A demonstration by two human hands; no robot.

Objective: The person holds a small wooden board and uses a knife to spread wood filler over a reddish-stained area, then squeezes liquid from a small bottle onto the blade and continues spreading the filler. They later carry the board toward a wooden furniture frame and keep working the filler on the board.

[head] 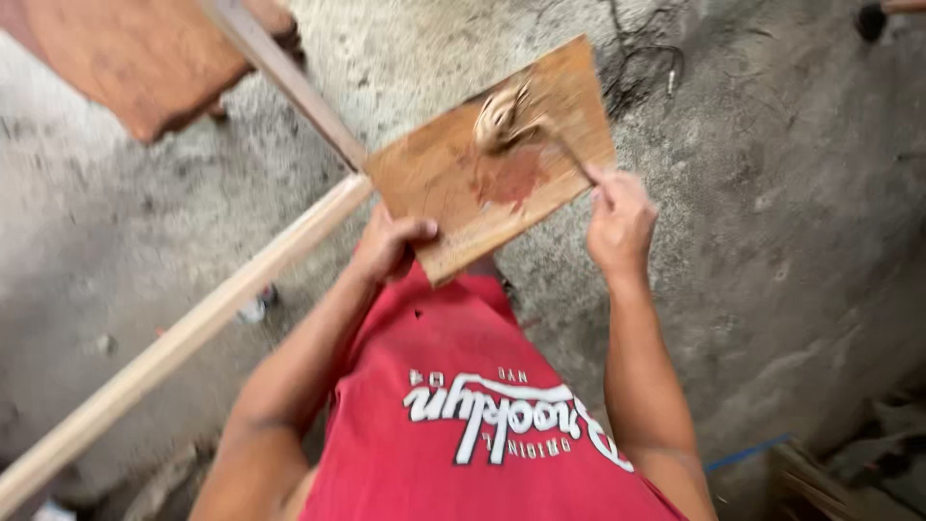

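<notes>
A flat rectangular wooden board [453, 178] is held out in front of my red shirt, above a concrete floor. My left hand [389, 246] grips its near left edge, thumb on top. My right hand [620, 220] is shut on the thin handle of a brush [511, 121], whose pale bristles are blurred over the board's upper middle. A darker reddish-brown wet patch [511, 178] lies on the board just below the bristles.
A long pale wooden pole [183, 333] runs diagonally from the lower left to the board. A darker slat [289, 82] and a reddish board [135, 58] lie at the top left. Tangled wire [641, 63] rests on the floor behind. Scrap wood [830, 478] sits at the lower right.
</notes>
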